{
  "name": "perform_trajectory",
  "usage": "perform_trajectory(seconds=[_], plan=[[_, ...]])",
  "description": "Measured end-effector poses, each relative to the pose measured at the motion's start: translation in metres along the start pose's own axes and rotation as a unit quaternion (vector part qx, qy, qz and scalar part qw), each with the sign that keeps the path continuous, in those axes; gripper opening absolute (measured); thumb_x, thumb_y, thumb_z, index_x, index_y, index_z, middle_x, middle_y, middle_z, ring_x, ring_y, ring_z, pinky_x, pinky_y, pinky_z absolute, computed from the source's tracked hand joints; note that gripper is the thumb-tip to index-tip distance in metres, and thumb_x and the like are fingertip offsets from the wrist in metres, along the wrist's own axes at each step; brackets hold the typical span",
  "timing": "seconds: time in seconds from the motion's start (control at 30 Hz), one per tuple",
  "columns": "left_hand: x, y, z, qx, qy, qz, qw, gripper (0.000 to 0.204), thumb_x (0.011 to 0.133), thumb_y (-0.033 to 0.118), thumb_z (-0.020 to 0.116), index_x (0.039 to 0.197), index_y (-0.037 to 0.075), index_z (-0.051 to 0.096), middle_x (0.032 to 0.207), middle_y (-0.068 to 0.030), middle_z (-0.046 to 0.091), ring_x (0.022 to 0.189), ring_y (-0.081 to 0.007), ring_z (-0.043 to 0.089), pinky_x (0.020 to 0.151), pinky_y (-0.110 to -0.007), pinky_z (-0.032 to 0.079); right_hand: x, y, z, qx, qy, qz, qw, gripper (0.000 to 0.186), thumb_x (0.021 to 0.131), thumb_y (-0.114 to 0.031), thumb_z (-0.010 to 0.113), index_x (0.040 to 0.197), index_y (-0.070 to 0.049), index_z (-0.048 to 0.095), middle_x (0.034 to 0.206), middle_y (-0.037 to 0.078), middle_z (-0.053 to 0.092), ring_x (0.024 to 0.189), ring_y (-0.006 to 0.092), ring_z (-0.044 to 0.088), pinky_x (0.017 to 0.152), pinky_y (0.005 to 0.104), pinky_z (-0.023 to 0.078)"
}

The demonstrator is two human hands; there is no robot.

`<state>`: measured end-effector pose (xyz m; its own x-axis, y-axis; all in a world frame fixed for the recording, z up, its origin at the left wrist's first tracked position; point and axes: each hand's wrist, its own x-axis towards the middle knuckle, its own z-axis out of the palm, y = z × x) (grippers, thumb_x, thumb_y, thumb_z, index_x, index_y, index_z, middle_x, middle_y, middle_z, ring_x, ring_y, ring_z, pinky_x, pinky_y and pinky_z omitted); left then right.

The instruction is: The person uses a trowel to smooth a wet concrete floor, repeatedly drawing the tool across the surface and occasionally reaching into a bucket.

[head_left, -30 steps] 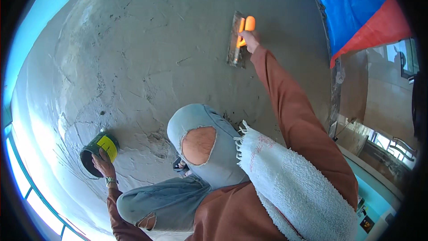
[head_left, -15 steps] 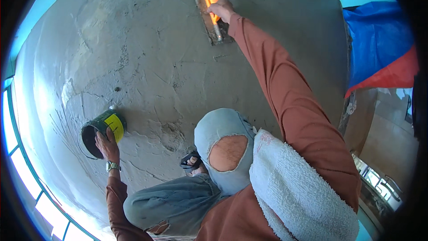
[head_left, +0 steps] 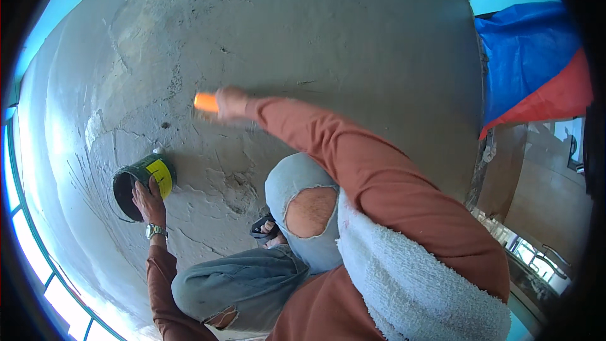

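- Right hand point(head_left: 230, 102): at 11 o'clock from frame centre, closed round the orange handle point(head_left: 206, 101) of a trowel; blade blurred, not legible, apparently against the floor.
- Left hand point(head_left: 148, 201): at 8 o'clock, fingers curled over the rim of the bucket point(head_left: 140, 184), touching it; whether truly clamped or only resting, cannot tell.
- Bucket: dark green with a yellow label, tipped on its side, mouth toward 7 o'clock; contents not visible.
- Floor point(head_left: 353, 38): grey cement over nearly the whole view. Upper half, 12 to 2 o'clock, fairly even and smooth, judged largely finished. Near zone, 7 to 10 o'clock around the bucket and just past the knee, rough with ridges, cracks and trowel marks; judged yet to be floated.
- Progress, as a judgement: somewhat past the middle; far ground levelled, near strip beside the bucket outstanding.
- Knee point(head_left: 309, 211): bare through torn pale jeans, near centre, crouched posture.
- Sandal point(head_left: 265, 227): dark, on the cement just left of the knee.
- Towel point(head_left: 410, 278): white, over the right shoulder, 5 o'clock.
- Tarp point(head_left: 530, 57): blue and red, 2 o'clock, beyond the slab edge.
- Watch point(head_left: 155, 231): on the left wrist.
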<state>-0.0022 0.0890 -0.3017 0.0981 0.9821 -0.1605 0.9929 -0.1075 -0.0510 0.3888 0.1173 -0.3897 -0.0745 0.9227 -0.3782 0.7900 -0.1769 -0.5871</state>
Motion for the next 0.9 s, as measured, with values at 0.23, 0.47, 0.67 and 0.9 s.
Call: perform_trajectory(seconds=[0.23, 0.47, 0.67, 0.9], plan=[[0.006, -0.005, 0.012, -0.008, 0.055, 0.050, 0.997, 0.066, 0.100, 0.050, 0.046, 0.130, -0.009, 0.049, 0.123, -0.0304, 0.059, 0.120, -0.0461, 0.050, 0.101, -0.053, 0.037, -0.092, 0.014, -0.016, 0.018, -0.041, -0.057, 0.997, 0.028, 0.067, -0.023, 0.076, 0.084, 0.000, 0.072, 0.080, 0.022, 0.070, 0.077, 0.0370, 0.070, 0.071, 0.0442, 0.056], [0.003, -0.019, 0.014, -0.025, 0.075, 0.040, 0.996, 0.072, 0.099, 0.052, 0.048, 0.135, -0.010, 0.046, 0.118, -0.0321, 0.059, 0.115, -0.0465, 0.052, 0.098, -0.053, 0.038, -0.292, 0.223, -0.103, 0.369, 0.296, 0.297, 0.829, 0.041, 0.073, -0.020, 0.082, 0.107, 0.000, 0.067, 0.094, 0.010, 0.070, 0.080, 0.0190, 0.070, 0.069, 0.0351, 0.055], [0.007, -0.008, 0.012, -0.030, 0.016, 0.004, 0.999, 0.076, 0.099, 0.055, 0.046, 0.136, -0.011, 0.044, 0.127, -0.0333, 0.055, 0.121, -0.0475, 0.049, 0.103, -0.052, 0.037, -0.565, 0.377, -0.032, 0.523, 0.512, 0.386, 0.561, 0.026, 0.079, -0.009, 0.069, 0.102, -0.001, 0.060, 0.093, 0.006, 0.061, 0.081, 0.0178, 0.063, 0.073, 0.0344, 0.054], [0.006, 0.000, 0.007, -0.020, 0.043, 0.015, 0.999, 0.076, 0.100, 0.056, 0.044, 0.137, -0.011, 0.044, 0.127, -0.0329, 0.055, 0.120, -0.0467, 0.049, 0.102, -0.053, 0.037, -0.562, 0.347, 0.028, 0.523, 0.490, 0.498, 0.489, 0.020, 0.078, -0.008, 0.068, 0.095, -0.002, 0.058, 0.087, 0.006, 0.059, 0.078, 0.0185, 0.061, 0.071, 0.0351, 0.053]])
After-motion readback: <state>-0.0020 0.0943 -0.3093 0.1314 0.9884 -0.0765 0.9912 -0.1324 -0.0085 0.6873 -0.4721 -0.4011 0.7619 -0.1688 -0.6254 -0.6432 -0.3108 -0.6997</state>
